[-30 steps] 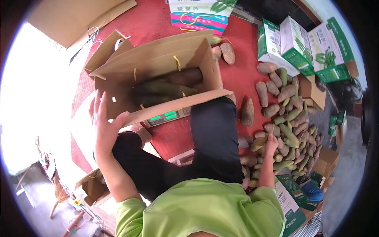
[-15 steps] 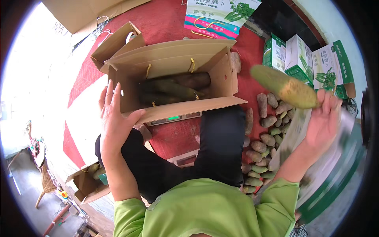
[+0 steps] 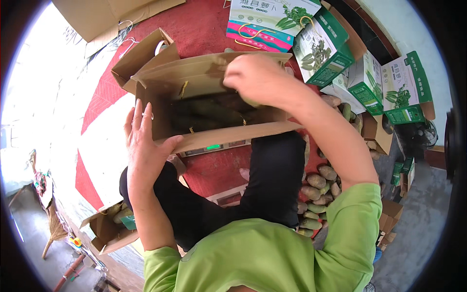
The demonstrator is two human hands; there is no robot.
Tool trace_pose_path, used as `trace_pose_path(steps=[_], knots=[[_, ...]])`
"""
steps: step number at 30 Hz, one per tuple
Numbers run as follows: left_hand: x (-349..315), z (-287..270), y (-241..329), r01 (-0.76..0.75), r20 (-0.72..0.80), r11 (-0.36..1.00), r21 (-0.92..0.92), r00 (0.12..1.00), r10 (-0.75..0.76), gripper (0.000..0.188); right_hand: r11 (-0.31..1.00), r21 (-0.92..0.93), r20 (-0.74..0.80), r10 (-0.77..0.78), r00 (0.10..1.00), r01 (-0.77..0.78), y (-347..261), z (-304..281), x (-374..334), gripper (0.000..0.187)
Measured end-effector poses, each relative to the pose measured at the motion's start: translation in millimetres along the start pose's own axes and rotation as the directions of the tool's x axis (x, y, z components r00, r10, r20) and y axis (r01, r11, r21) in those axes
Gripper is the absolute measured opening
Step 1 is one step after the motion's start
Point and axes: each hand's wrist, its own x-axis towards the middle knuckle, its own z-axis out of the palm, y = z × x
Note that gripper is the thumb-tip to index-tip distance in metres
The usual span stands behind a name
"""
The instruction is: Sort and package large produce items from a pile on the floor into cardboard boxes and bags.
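Observation:
An uncovered brown cardboard box (image 3: pixel 219 138) stands in front of me, with several long, dark green radishes in its shaded inside. Against its left front corner rests my left hand (image 3: pixel 143 141), fingers stretched and spread, thumb lying along the front flap. My right hand (image 3: pixel 255 80) reaches over the right half of the box, its fingers curled and blurred by motion. A green radish (image 3: pixel 250 102) shows partly below that hand, which seems to grip it; the rest is hidden. Beneath the box's front edge sits a scale (image 3: pixel 214 147) with a lit green display.
Several radishes (image 3: pixel 316 182) lie on the red mat (image 3: pixel 209 173) to my right. Printed green-and-white cartons (image 3: pixel 321 53) stand at the far right. A small brown box (image 3: pixel 141 58) is beside the large one's far left corner. Another open box (image 3: pixel 114 228) sits near left.
My right hand has swung left from the right side to above the box, bringing the green radish with it. The left hand stays at the box corner. More printed cartons show at right.

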Motion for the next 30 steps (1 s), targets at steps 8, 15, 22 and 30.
trace_pose_path(steps=[8, 15, 22, 30], knots=[[0.2, -0.5, -3.2, -0.032, 0.020, 0.999, 0.002, 0.999, 0.032, 0.082, 0.990, -0.141, 0.450, 0.088, 0.889, -0.026, 3.5, 84.7, 82.5, 0.024], [2.8, -5.6, 1.9, -0.004, 0.042, 1.000, -0.030, 0.999, 0.005, 0.082, 0.935, -0.339, 0.579, 0.124, 0.806, 0.099, 9.6, 167.4, 119.7, 0.027], [5.7, -4.6, -1.6, -0.027, 0.038, 0.997, -0.067, 0.999, 0.029, 0.082, 0.821, -0.499, 0.502, 0.013, 0.865, 0.277, 25.8, 234.7, 126.2, 0.025], [9.5, -2.3, -1.8, -0.066, 0.029, 0.997, -0.049, 0.997, 0.067, 0.081, 0.854, -0.378, 0.445, -0.171, 0.879, 0.358, 5.0, 210.2, 108.8, 0.018]])
